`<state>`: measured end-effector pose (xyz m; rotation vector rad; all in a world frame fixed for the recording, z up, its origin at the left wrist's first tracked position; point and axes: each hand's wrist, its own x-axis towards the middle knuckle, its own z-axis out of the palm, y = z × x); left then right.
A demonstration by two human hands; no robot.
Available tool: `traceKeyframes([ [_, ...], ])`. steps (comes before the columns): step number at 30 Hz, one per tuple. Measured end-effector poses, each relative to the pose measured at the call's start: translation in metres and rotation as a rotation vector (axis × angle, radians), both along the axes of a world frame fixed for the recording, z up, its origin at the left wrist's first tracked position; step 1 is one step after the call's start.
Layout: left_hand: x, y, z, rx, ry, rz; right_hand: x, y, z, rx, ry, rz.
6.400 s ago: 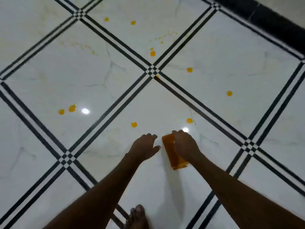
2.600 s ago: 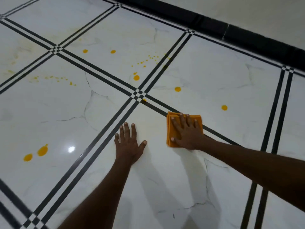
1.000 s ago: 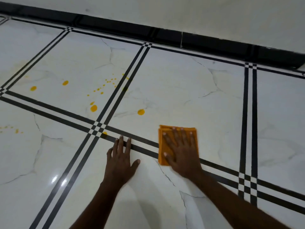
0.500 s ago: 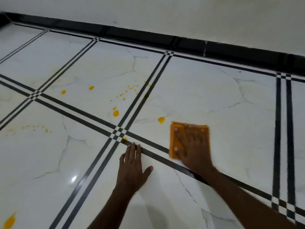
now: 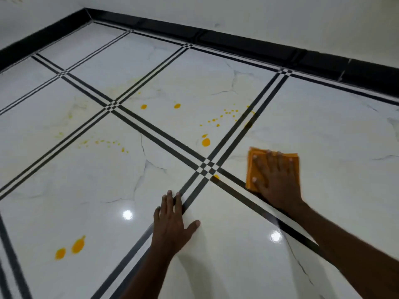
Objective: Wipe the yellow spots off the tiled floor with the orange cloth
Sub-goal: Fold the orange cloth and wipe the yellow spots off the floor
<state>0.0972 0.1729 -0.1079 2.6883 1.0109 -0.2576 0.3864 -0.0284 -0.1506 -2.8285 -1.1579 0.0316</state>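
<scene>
The folded orange cloth (image 5: 251, 168) lies flat on the white tiled floor (image 5: 323, 137), just right of a crossing of black tile lines. My right hand (image 5: 278, 184) presses down on it with the fingers spread. Left of the crossing, my left hand (image 5: 172, 227) rests flat on the floor, holding nothing. One large yellow spot (image 5: 206, 142) sits left of the cloth and a small yellow spot (image 5: 216, 176) lies at the crossing. Two spots (image 5: 177, 105) and a fine spatter (image 5: 228, 114) lie farther off. A pair of spots (image 5: 78, 246) is near left.
A black skirting strip (image 5: 237, 42) runs along the white wall at the back and left. A trail of small yellow specks (image 5: 108, 143) and faint yellowish smears (image 5: 121, 89) mark the tiles at left. Ceiling light glares off the glossy floor (image 5: 127, 214).
My right hand has slid the cloth left over the yellow spot that lay just beside it half a second ago. The view has swung, bringing the left tiles and room corner into sight.
</scene>
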Motion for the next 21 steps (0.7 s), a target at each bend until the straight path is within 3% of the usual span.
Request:
traceKeyframes([
  [3, -0.002, 0.005, -0.008, -0.032, -0.047, 0.077, 0.005, 0.06, 0.006, 0.024, 0.023, -0.155],
  [6, -0.018, 0.022, -0.001, -0.061, -0.002, 0.108, -0.092, 0.113, 0.004, 0.067, 0.022, 0.212],
  [9, -0.03, 0.032, 0.004, -0.067, 0.047, 0.05, -0.122, 0.096, 0.003, 0.063, 0.059, 0.354],
  [11, -0.032, 0.031, 0.006, -0.06, 0.015, 0.048, -0.085, 0.075, 0.0, 0.025, 0.042, 0.287],
  [14, -0.032, 0.031, 0.0, -0.056, 0.011, 0.077, -0.013, 0.081, 0.003, -0.009, 0.008, -0.004],
  [16, -0.029, 0.031, -0.001, -0.049, 0.028, 0.088, -0.016, 0.111, 0.011, 0.015, 0.042, -0.059],
  [19, -0.03, 0.036, 0.003, -0.055, 0.089, 0.051, -0.102, 0.128, 0.007, 0.042, 0.068, 0.215],
  [21, -0.032, 0.04, 0.009, -0.076, 0.099, 0.024, -0.148, 0.093, 0.001, 0.03, 0.1, 0.36],
])
